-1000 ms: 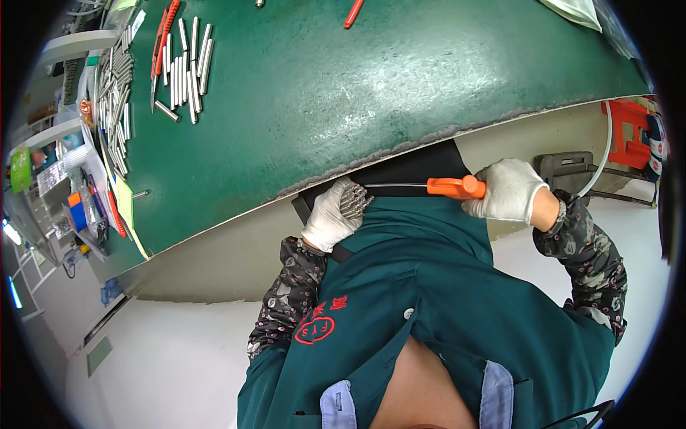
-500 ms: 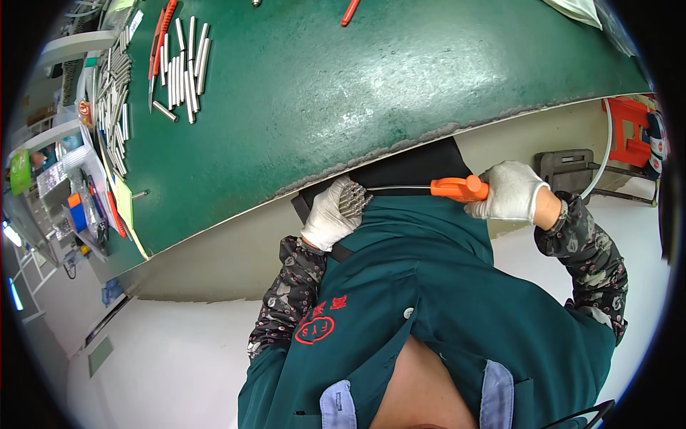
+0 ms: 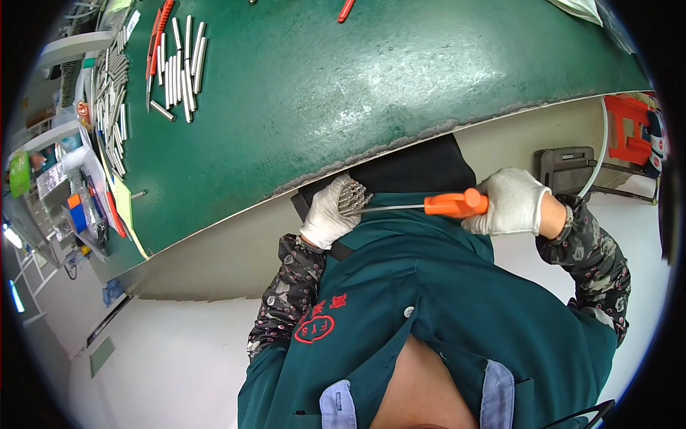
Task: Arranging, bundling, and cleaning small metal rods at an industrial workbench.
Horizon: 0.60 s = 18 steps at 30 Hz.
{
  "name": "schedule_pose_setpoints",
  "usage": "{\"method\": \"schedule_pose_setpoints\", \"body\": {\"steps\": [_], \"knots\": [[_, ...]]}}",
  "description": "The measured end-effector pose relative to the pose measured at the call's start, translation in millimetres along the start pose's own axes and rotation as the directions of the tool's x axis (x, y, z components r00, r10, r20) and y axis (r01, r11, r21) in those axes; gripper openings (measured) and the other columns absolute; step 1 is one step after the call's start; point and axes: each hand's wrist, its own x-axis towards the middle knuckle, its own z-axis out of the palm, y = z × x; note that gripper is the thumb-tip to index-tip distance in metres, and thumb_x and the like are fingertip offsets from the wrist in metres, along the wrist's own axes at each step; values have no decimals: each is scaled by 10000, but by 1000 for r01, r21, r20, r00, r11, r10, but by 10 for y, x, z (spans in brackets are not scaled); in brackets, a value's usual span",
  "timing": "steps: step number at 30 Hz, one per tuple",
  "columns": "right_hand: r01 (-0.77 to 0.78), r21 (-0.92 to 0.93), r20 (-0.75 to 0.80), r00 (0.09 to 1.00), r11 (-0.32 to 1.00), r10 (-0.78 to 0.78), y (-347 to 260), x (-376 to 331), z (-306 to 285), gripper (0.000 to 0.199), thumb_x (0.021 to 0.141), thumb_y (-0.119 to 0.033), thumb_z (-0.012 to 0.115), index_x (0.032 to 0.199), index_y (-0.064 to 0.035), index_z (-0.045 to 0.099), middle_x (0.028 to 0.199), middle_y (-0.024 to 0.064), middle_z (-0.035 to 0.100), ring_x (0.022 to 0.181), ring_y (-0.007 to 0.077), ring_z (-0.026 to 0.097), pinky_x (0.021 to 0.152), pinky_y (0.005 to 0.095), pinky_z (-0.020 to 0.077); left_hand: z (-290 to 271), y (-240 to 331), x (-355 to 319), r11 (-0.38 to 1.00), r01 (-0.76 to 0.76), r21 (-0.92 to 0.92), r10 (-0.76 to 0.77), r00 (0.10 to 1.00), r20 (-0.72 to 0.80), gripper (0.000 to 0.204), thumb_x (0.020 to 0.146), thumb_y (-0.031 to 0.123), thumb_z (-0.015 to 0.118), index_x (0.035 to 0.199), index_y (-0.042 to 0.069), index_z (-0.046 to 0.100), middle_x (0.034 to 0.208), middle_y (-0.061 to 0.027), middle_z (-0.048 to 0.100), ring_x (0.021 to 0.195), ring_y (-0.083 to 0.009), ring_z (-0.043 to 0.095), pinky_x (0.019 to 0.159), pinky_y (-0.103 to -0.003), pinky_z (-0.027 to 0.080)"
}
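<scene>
My left hand, in a white glove, is closed around a bundle of short metal rods just off the table's near edge, above my lap. The rod ends face to the right. My right hand, also gloved, grips an orange air blow gun with a long thin metal nozzle. That nozzle points left, and its tip is at the lower right side of the bundle. Whether the tip touches the rods I cannot tell.
Loose metal rods lie on the green table at the far left, beside red-handled tools. More rods are heaped at the left edge. A pale hose hangs at right near a red plastic object.
My right hand has shifted slightly nearer to me, and the nozzle has swung from the bundle's upper side to its lower side. My left hand stays nearly still.
</scene>
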Motion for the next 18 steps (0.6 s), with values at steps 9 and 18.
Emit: {"method": "schedule_pose_setpoints", "body": {"steps": [9,18], "knots": [[-25,-48,2,1000,999,25,29,-2,52,432,692,-506,631,799,-95,713,744,179,660,719,368,634,686,427,512,-9,52,14,1000,-9,18,10,1000,-22,507,692,-18,694,1157,-4,494,879,-31,623,757,-101,617,714,-223,507],[-293,-33,-167,944,956,283,334,58,11,429,683,-436,643,773,-21,698,740,222,650,732,368,645,701,416,516,-4,21,-30,999,25,32,-24,999,-26,482,700,-40,680,1146,17,505,854,-23,616,741,-87,603,697,-217,500]]}}
